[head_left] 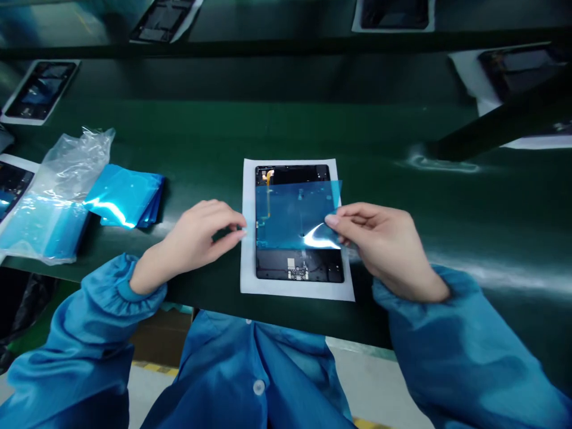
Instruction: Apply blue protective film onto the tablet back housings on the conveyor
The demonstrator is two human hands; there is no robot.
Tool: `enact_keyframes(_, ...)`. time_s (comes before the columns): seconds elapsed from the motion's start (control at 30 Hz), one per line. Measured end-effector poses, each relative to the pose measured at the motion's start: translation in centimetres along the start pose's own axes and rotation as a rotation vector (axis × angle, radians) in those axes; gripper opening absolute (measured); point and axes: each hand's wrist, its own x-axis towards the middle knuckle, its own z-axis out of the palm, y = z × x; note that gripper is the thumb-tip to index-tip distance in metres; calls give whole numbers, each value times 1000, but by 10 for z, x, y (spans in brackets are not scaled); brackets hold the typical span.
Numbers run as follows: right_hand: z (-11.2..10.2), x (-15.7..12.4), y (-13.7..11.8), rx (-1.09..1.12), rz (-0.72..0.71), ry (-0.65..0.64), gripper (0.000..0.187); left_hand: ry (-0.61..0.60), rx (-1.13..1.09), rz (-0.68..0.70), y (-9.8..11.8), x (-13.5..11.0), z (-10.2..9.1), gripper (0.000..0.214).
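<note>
Dark green smooth tabletop point(196, 137), glossy, strong light streaks on it. Work sits near its front edge, centre of the dial: black rectangular thin electronic housing point(272, 266) on a white paper sheet point(295, 288). Clear blue rectangular plastic film point(290, 208) lies across its middle, strips bare at 12 and 6

Right grip point(384, 238) at 3 o'clock: thumb and fingers clamped on the film's right edge. Left grip point(196, 232) at 9, thumb and forefinger curled close by the paper's edge; can't tell if they meet or pinch anything

Doing it well, my take: pinch the rim only, keep the sheet taut, check its 3 o'clock side, which overhangs the housing. Watch the orange ribbon cable point(269, 193) at 11; don't press hard there. Can't tell if the film lies flat all over

Surface: loose pile of shiny blue film squares point(120, 193) at 9, crinkled clear plastic bag point(78, 158) beyond it. Similar housings on paper at 10, 11, 1 and 2, dark bar point(500, 122) also at 2. Room: pale floor point(364, 372) with yellow tape at 6
</note>
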Motion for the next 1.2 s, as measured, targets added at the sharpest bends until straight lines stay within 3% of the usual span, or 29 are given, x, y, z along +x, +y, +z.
enact_keyframes(0.13,-10,18,14,120,219,-11,48,-237,-142,139,-26,17,35,14)
enact_keyframes(0.3,-10,12,21,73,258,15,46,-284,-267,179,-45,24,57,28)
enact_keyframes(0.6,-5,-1,21,-145,248,-35,45,-270,-317,161,-51,3,46,39)
enact_keyframes(0.8,-8,-2,21,-230,179,-29,34,-290,-306,162,-51,3,48,36)
enact_keyframes(1.2,-5,0,9,-261,177,-42,24,-288,-314,172,-50,5,46,32)
